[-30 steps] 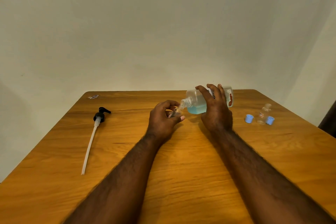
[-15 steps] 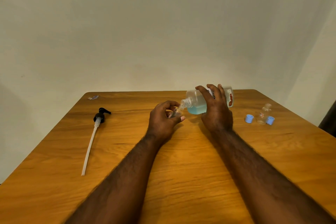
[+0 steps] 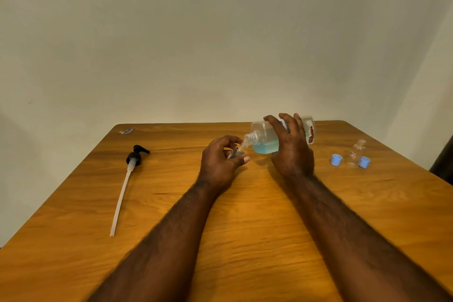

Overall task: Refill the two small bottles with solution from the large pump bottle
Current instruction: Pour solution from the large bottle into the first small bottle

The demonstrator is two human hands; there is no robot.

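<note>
Plain cream wall rises behind a wooden desk with an orange-brown grain, and a person's two bare forearms reach across it from the near edge.

The right hand grips the large pump bottle from the near side, fingers curled over its top. The bottle is lifted and tipped on its side, with its bare threaded neck pointing left and slightly down. Blue solution pools along its lower side.

The left hand pinches a small bottle between curled fingers and thumb. It is tilted so its mouth meets the big bottle's neck, a little beyond the middle of the desk. Whether liquid is passing between them cannot be told, and the small bottle is mostly hidden by the fingers.

Well to the right, a second small bottle stands upright on the desk, clear and uncapped. One blue cap lies near its left side, and another blue cap sits just beside its base on the right.

On the left part of the desk lies the black pump head, off the bottle, with its long pale dip tube running toward the near edge. A small scrap, too small to identify, lies near the far left corner.
</note>
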